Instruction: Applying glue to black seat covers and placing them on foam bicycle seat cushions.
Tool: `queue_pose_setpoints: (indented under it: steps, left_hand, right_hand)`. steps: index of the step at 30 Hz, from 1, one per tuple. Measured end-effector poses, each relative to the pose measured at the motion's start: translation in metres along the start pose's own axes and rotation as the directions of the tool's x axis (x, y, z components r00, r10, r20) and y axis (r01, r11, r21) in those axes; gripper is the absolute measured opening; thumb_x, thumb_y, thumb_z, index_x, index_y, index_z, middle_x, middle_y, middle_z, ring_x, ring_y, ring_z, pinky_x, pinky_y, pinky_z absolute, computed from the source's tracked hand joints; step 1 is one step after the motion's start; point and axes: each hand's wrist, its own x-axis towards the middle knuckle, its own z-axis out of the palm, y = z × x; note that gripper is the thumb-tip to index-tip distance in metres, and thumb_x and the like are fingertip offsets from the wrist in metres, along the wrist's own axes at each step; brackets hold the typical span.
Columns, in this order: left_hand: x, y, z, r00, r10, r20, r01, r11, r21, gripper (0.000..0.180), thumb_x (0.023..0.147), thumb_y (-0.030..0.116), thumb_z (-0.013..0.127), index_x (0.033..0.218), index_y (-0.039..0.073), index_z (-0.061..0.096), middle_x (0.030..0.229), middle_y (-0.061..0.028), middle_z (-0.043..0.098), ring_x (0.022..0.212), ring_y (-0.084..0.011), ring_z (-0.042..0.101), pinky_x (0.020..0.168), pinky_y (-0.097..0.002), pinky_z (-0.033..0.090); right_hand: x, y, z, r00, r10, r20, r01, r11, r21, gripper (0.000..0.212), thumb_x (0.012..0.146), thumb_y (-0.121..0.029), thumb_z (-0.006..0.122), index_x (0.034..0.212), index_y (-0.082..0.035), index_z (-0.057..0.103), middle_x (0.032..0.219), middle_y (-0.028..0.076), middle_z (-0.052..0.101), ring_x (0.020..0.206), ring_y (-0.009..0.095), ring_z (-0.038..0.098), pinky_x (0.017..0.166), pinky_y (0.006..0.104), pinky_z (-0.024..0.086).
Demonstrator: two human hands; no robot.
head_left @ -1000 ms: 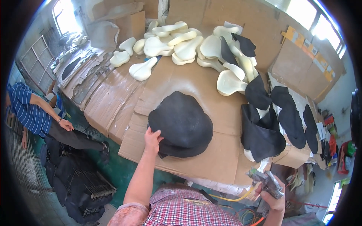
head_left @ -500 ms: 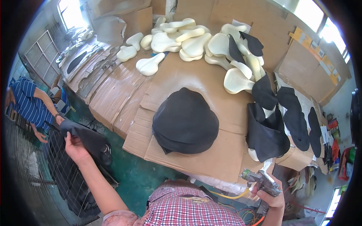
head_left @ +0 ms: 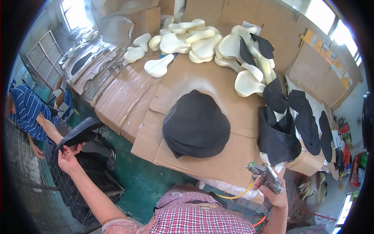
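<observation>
1. A rounded stack of flexible black sheet pieces (head_left: 196,124) lay on the cardboard-covered table (head_left: 241,160), with neither hand touching it.
2. The left hand (head_left: 68,160), at the stack's left edge a second earlier, had gone well left of it, its grip pinched on the lower edge of a curved black sheet piece (head_left: 80,131).
3. A co-worker in a blue striped shirt (head_left: 29,109), left of the stack, reached behind that piece, which seemed to be passing between them; the co-worker's hold could not be told.
4. Right of the stack, nearer the body, the right hand (head_left: 278,196) had its grip wrapped round a grey metal spray gun (head_left: 269,178).
</observation>
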Motion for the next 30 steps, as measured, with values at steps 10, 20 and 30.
queue_pose_setpoints:
  steps: [10, 20, 30]
  left_hand:
    - [-0.006, 0.019, -0.017, 0.991, 0.075, -0.11, -0.055, 0.983, 0.178, 0.022, 0.093, 0.006, 0.048, 0.106, -0.011, 0.05, 0.106, -0.0191, 0.059, 0.096, -0.0282, 0.058, 0.09, -0.038, 0.047]
    - [-0.194, -0.142, 0.04, 0.948, 0.112, 0.297, -0.289, 0.692, 0.661, 0.018, 0.081, 0.002, 0.06, 0.099, 0.003, 0.057, 0.089, -0.0066, 0.059, 0.076, -0.0153, 0.059, 0.066, -0.0257, 0.05]
    - [-0.382, -0.322, 0.023, -0.098, -0.616, 0.781, -0.913, 0.368, 0.176, 0.025, 0.066, 0.014, 0.067, 0.09, 0.007, 0.064, 0.086, -0.0088, 0.057, 0.088, -0.0284, 0.053, 0.079, -0.0397, 0.044]
  right_hand:
    - [0.011, 0.01, 0.002, 1.0, 0.009, -0.018, -0.009, 0.999, -0.04, 0.061, 0.077, -0.002, 0.069, 0.133, 0.003, 0.044, 0.091, 0.009, 0.062, 0.084, 0.015, 0.061, 0.076, 0.0286, 0.052]
    - [0.011, 0.021, -0.012, 0.999, 0.013, -0.045, -0.016, 0.997, -0.073, 0.061, 0.077, -0.001, 0.07, 0.133, 0.002, 0.044, 0.095, 0.009, 0.062, 0.087, 0.013, 0.06, 0.077, 0.0271, 0.051]
    - [0.001, 0.035, -0.039, 0.998, 0.015, -0.055, -0.02, 0.995, -0.093, 0.057, 0.077, 0.003, 0.068, 0.129, 0.004, 0.046, 0.098, 0.008, 0.061, 0.085, 0.01, 0.059, 0.076, 0.0257, 0.05]
